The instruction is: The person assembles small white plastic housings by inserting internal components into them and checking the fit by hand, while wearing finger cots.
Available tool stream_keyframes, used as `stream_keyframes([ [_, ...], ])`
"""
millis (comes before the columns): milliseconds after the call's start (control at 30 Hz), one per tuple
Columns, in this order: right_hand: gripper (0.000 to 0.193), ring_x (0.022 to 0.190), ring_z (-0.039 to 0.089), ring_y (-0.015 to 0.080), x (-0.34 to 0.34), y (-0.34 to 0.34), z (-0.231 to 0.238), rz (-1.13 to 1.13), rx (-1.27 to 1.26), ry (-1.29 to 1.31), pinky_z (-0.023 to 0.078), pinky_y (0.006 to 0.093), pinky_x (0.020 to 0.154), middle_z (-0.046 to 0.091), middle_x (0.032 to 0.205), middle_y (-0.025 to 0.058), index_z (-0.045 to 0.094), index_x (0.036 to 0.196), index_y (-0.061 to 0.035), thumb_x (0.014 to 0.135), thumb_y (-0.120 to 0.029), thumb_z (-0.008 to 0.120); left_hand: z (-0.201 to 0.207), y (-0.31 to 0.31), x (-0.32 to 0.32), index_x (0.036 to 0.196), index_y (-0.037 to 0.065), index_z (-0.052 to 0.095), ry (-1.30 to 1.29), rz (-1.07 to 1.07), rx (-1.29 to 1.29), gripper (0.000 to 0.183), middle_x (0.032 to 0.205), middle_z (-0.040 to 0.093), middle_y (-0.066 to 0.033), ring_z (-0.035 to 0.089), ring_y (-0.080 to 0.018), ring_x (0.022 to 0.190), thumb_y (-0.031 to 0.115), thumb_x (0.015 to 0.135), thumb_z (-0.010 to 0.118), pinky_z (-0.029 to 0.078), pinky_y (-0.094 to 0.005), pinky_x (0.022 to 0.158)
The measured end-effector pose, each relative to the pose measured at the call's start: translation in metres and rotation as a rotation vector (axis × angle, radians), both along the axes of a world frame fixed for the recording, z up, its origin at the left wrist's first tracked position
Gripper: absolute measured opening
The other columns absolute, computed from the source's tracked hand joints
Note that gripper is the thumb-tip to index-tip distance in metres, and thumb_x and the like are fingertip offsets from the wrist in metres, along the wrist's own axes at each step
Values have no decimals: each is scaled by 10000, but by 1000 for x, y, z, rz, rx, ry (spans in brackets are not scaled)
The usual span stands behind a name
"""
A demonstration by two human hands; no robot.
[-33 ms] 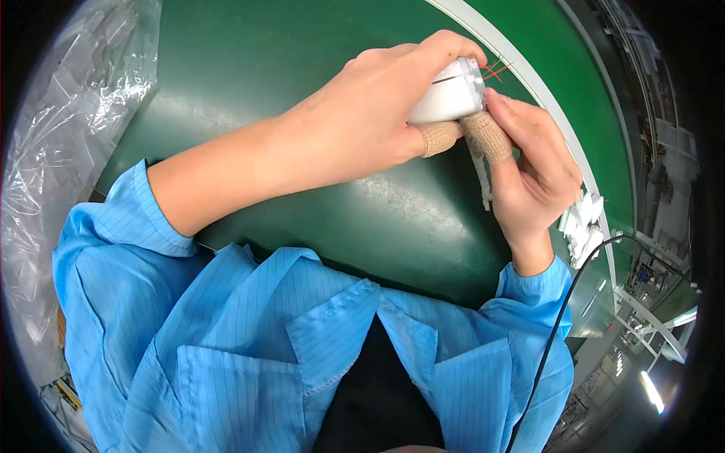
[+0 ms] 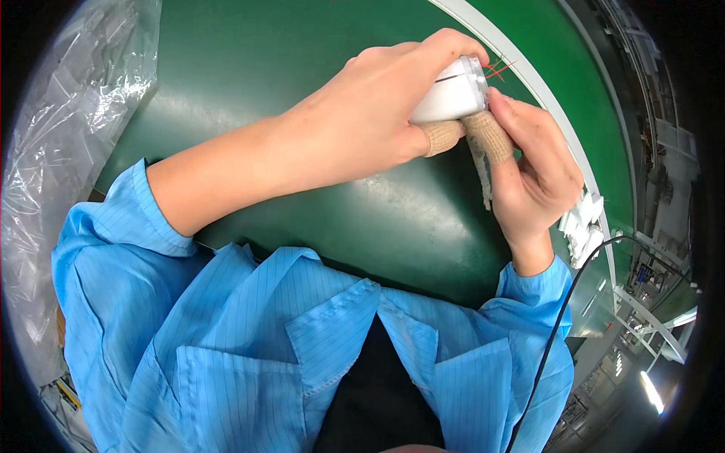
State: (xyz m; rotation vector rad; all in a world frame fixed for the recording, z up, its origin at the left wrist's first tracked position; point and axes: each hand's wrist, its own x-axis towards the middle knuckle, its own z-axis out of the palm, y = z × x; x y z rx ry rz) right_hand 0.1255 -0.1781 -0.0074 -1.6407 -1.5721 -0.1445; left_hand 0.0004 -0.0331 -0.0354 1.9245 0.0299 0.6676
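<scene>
Green table (image 2: 249, 60) fills most of the view, pale rim (image 2: 498, 36) curving round the far right side. Blue striped jacket (image 2: 234, 370) takes up the near side, sleeves pushed back off the wrists. Big crumpled clear plastic sheet (image 2: 75, 106) down the left, well apart from the work. Left hand (image 2: 377, 106) reaches across and clamps a white casing (image 2: 449, 102) between thumb and fingers, hiding its back part. Right hand (image 2: 540, 158) is at the other end, thumb and forefinger close together by the corner, other fingers curled; can't tell if it really pinches, contact is mostly covered. Black cable (image 2: 621, 238) loops in from the right and crosses in front of the right sleeve. White crumpled scraps (image 2: 581, 230) sit near the right wrist, by the rim. Casing is up over the table, right of centre, near the far rim. Beige wraps on both thumbs, ragged strip (image 2: 483, 181) dangling below the right one. Clear end piece (image 2: 478, 83) faces right, thin red wires (image 2: 500, 69) poking out past it.
</scene>
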Motion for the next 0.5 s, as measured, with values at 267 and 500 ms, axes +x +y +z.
stream_keyframes([
  [267, 313, 716, 666, 176, -10, 3, -4, -81, 98, -324, 532, 236, 605, 681, 855, 106, 717, 979, -47, 685, 55, 740, 3, -3, -2, 1163, 27, 464, 18, 25, 16, 447, 903, 613, -222, 614, -402, 851, 114, 767, 652, 494, -437, 733],
  [500, 259, 726, 660, 162, 2, 2, 0, -2, 45, 16, 529, 226, 622, 677, 863, 103, 708, 970, -28, 719, 23, 748, 9, 5, 2, 1185, 60, 500, 37, 36, -26, 503, 1019, 574, -155, 596, -310, 945, 75, 727, 708, 491, -375, 802],
])
